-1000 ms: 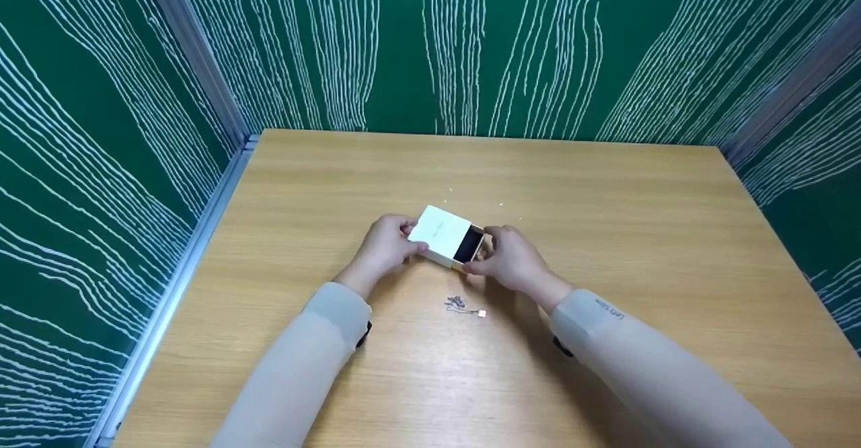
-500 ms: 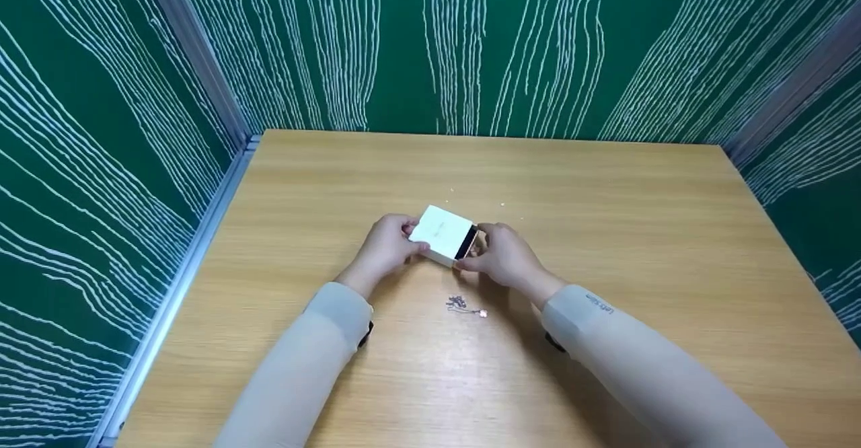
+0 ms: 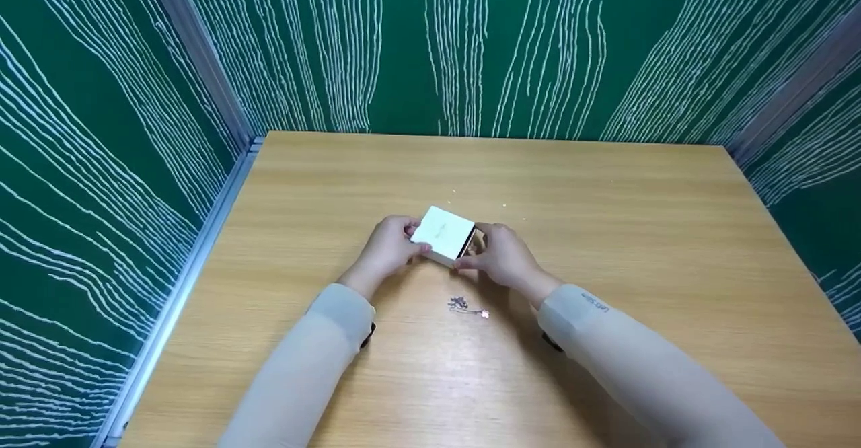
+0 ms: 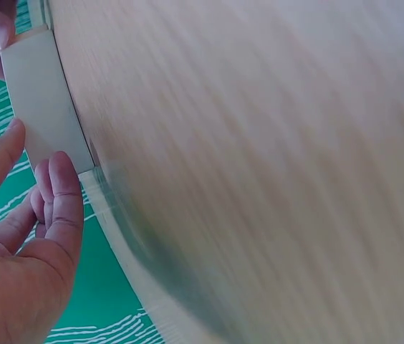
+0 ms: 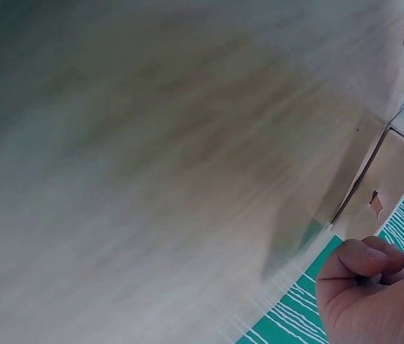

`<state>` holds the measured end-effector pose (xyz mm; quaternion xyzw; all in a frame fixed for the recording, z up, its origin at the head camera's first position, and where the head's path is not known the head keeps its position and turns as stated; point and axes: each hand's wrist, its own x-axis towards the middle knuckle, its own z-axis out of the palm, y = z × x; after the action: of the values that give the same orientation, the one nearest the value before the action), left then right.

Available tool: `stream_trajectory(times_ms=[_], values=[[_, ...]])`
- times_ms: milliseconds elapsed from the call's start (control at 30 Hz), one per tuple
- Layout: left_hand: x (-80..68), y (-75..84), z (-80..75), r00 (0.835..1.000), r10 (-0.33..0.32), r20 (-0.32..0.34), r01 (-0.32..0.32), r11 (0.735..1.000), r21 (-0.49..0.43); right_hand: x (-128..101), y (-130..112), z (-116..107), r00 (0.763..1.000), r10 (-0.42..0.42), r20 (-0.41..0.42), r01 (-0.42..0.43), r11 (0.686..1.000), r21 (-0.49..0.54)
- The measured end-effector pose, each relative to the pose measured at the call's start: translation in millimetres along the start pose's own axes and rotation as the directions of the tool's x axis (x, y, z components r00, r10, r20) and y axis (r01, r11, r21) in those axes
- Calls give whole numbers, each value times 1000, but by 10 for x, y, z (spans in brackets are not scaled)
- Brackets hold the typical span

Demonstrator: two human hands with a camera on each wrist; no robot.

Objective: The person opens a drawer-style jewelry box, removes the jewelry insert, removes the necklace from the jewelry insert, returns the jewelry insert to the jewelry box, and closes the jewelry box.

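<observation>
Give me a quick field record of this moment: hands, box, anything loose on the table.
left hand: grips the white sleeve of the box
right hand: grips the drawer end of the box
drawer: almost fully in; a thin gold edge shows
box position: mid-table, between both hands
necklace: loose on the table, nearer the person than the box, touched by neither hand
surroundings: green walls with white lines
</observation>
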<state>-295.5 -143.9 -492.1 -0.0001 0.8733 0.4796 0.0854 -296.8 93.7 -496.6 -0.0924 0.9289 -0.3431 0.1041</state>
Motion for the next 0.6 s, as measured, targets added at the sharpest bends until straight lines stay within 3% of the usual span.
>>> stream_trajectory(times_ms=[233,433,600], values=[[-9,-19,-23,1000,-20,7,20,1000,-18,-26,21,-18,999,22,33,-21,1000,-18],[17,-9,-8,1000,-17,1,17,1000,-11,-24,66,-52,1000,-23,4,24,998,-51],[27,-2,20,1000,-18,5,18,1000,-2,-28,57,-56,1000,-13,-5,13,999,-53]])
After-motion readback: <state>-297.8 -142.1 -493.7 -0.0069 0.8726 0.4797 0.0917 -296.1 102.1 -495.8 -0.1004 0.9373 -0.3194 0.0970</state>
